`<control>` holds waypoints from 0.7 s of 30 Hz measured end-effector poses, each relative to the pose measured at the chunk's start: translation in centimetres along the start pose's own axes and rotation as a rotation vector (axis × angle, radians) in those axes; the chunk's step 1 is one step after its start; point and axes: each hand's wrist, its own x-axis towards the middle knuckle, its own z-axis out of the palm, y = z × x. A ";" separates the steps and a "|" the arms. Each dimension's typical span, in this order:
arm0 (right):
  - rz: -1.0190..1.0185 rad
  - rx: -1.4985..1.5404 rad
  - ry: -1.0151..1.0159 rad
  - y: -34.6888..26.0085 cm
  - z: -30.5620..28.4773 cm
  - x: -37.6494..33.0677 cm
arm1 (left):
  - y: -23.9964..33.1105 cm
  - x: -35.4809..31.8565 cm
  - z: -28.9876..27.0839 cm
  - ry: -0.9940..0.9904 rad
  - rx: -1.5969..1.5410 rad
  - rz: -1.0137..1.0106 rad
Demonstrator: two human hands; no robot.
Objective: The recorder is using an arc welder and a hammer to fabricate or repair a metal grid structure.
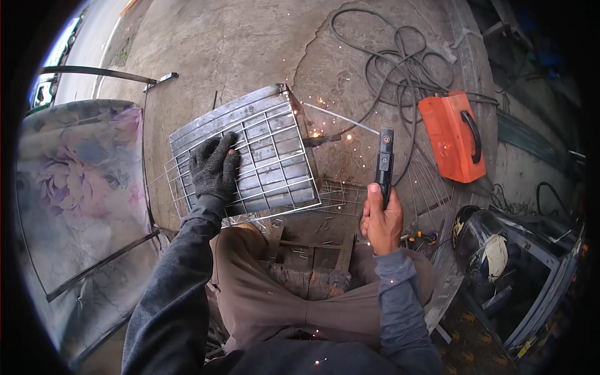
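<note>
My left hand (pixel 214 165), in a dark grey knit glove, presses on a wire grid (pixel 270 139) with its fingers bent over the wires. Under the grid lies a grey sheet-metal box (pixel 228 114), tilted in front of my knees. My bare right hand (pixel 382 220) is closed around the black handle of a welding electrode holder (pixel 385 156). A thin welding rod (pixel 342 115) sticks out of its jaw toward the box's upper right corner. Orange sparks (pixel 317 133) fly beside the box's right side.
An orange welding machine (pixel 451 136) with a black handle stands at right, near coiled cables (pixel 400 59). A welding helmet (pixel 480 244) lies at lower right beside metal frames. Loose wire rods (pixel 428 181) lie on the concrete. A flowered cloth (pixel 81 175) hangs on a frame at left.
</note>
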 end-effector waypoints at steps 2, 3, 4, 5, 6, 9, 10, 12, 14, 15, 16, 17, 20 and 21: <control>0.010 -0.004 -0.010 0.0 0.1 -0.1 | -0.1 0.0 0.0 -0.005 0.011 -0.008; 0.000 -0.010 -0.013 0.0 0.1 -0.2 | -0.1 0.1 0.0 -0.012 0.006 -0.006; -0.009 -0.016 -0.017 0.0 0.1 -0.2 | -0.1 0.1 0.1 -0.019 0.001 -0.005; -0.009 -0.014 -0.017 0.0 0.1 -0.2 | -0.1 0.1 0.0 -0.019 0.002 -0.004; -0.014 -0.017 -0.022 0.1 0.1 -0.1 | 0.0 0.1 -0.1 -0.022 -0.007 -0.015; -0.026 -0.020 -0.028 0.4 0.1 0.0 | 0.0 0.1 -0.2 -0.024 -0.010 -0.021; -0.033 -0.020 -0.029 0.5 0.1 0.0 | 0.0 0.1 -0.2 -0.023 -0.005 -0.017; -0.040 -0.025 -0.027 0.4 0.1 0.0 | -0.1 0.0 0.0 -0.025 -0.014 -0.015; -0.048 -0.029 -0.026 0.4 0.2 0.0 | -0.1 0.0 0.1 -0.025 -0.022 -0.012; -0.060 -0.033 -0.025 0.5 0.1 0.0 | -0.1 0.1 0.0 -0.023 -0.025 -0.007; -0.073 -0.036 -0.024 0.5 0.1 0.0 | -0.1 0.1 0.0 -0.021 -0.029 -0.001; -0.072 -0.035 -0.025 0.5 0.1 0.0 | -0.1 0.1 -0.1 -0.021 -0.027 -0.001; -0.071 -0.041 -0.030 0.6 0.1 0.0 | 0.0 0.1 -0.2 -0.026 -0.022 -0.005; -0.069 -0.046 -0.027 0.6 0.1 0.0 | 0.0 0.1 -0.2 -0.029 -0.022 -0.007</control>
